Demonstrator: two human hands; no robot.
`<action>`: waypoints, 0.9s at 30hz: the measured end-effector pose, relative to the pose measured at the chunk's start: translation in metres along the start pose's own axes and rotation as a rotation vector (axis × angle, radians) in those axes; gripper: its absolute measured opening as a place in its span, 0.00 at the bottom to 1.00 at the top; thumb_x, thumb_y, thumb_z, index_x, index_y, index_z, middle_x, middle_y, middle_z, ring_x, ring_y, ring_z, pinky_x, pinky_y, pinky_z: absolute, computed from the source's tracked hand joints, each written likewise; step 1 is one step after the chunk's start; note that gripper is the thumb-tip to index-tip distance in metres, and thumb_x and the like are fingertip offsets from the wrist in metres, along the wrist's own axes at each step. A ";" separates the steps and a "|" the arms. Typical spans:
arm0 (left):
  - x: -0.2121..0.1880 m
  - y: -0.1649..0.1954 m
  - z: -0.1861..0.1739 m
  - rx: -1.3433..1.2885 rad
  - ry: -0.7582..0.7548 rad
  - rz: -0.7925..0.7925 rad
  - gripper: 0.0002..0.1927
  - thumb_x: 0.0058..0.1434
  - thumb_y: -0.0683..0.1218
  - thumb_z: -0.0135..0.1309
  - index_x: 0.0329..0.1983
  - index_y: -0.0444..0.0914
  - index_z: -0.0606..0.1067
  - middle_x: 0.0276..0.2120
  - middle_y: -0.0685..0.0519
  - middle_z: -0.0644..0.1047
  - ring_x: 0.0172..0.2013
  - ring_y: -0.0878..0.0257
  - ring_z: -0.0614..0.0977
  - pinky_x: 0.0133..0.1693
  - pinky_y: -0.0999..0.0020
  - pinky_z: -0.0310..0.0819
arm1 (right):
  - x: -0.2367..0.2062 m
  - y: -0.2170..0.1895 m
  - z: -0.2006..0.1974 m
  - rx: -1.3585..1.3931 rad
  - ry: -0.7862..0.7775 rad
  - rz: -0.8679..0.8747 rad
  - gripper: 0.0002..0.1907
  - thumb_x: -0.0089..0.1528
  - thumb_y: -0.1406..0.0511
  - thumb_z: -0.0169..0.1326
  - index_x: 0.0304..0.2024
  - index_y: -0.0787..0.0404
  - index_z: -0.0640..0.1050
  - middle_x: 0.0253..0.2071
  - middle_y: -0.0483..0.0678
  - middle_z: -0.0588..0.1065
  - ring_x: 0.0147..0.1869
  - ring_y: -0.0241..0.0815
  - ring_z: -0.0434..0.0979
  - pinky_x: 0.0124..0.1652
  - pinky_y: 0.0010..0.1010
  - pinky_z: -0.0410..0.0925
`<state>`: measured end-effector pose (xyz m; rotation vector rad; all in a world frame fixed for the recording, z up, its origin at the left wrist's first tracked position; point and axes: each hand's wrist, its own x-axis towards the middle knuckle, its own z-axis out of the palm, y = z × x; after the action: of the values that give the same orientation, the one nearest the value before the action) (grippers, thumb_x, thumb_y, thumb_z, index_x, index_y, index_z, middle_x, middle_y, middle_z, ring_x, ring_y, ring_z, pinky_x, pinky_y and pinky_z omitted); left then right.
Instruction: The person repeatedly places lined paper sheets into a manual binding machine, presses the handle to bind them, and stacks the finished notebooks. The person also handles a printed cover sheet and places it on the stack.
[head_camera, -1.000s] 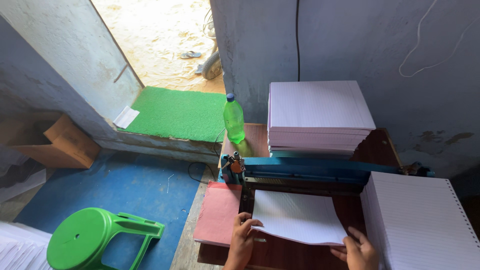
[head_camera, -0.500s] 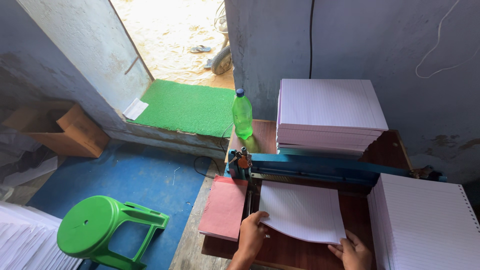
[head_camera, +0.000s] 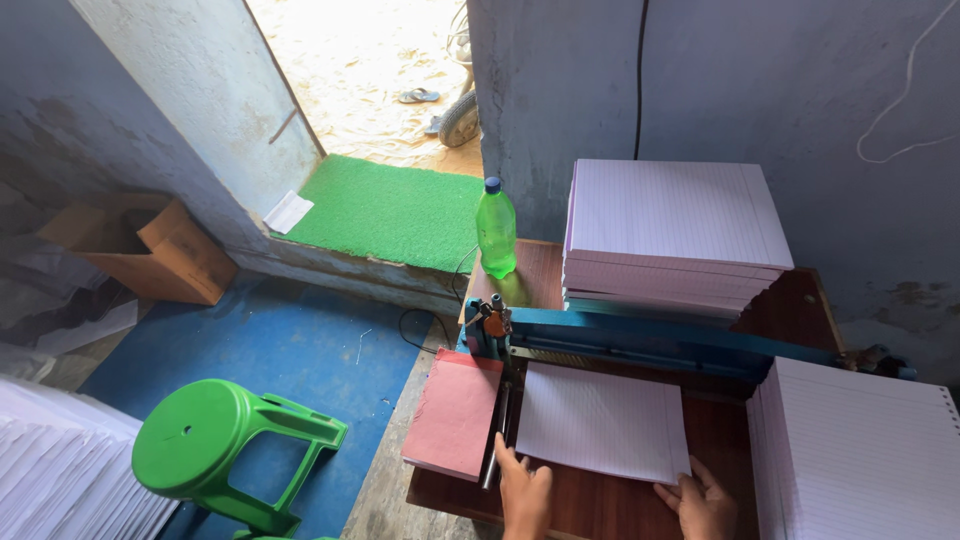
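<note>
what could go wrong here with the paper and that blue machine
Both hands sit at the near edge of the thin ruled paper stack, left hand and right hand; if the sheets are not square against the blue machine, they may go in crooked. The green bottle stands near the table's corner and might tip. The tall paper pile behind could slide.

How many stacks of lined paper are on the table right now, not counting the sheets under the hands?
2. One tall stack sits at the back behind the blue machine, beside the green bottle. Another stack stands at the right edge, partly cut off by the frame; more may lie beyond it.
</note>
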<state>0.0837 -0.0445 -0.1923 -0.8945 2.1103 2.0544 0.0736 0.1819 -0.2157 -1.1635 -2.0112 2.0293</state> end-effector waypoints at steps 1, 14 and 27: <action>-0.003 -0.001 0.001 -0.050 0.029 -0.036 0.51 0.55 0.33 0.52 0.76 0.43 0.38 0.72 0.38 0.53 0.67 0.46 0.66 0.61 0.58 0.70 | 0.000 0.001 0.000 -0.005 -0.004 0.006 0.22 0.69 0.75 0.41 0.66 0.79 0.65 0.56 0.72 0.73 0.54 0.60 0.81 0.52 0.44 0.78; -0.009 -0.006 0.016 -0.626 -0.321 -0.556 0.28 0.66 0.44 0.47 0.67 0.25 0.63 0.62 0.34 0.71 0.63 0.39 0.76 0.59 0.43 0.76 | 0.006 0.006 0.004 0.054 -0.068 0.053 0.23 0.69 0.74 0.43 0.66 0.78 0.64 0.55 0.71 0.73 0.52 0.59 0.81 0.51 0.44 0.78; -0.013 0.005 0.037 -0.573 -0.160 -0.533 0.24 0.69 0.48 0.50 0.61 0.24 0.68 0.54 0.35 0.79 0.54 0.44 0.84 0.51 0.52 0.86 | 0.003 -0.009 -0.008 0.161 -0.221 0.164 0.22 0.68 0.73 0.43 0.65 0.74 0.65 0.55 0.66 0.71 0.55 0.56 0.78 0.55 0.44 0.76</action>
<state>0.0795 -0.0058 -0.1868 -1.1402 1.0410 2.3248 0.0719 0.1918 -0.2077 -1.1514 -1.8484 2.4472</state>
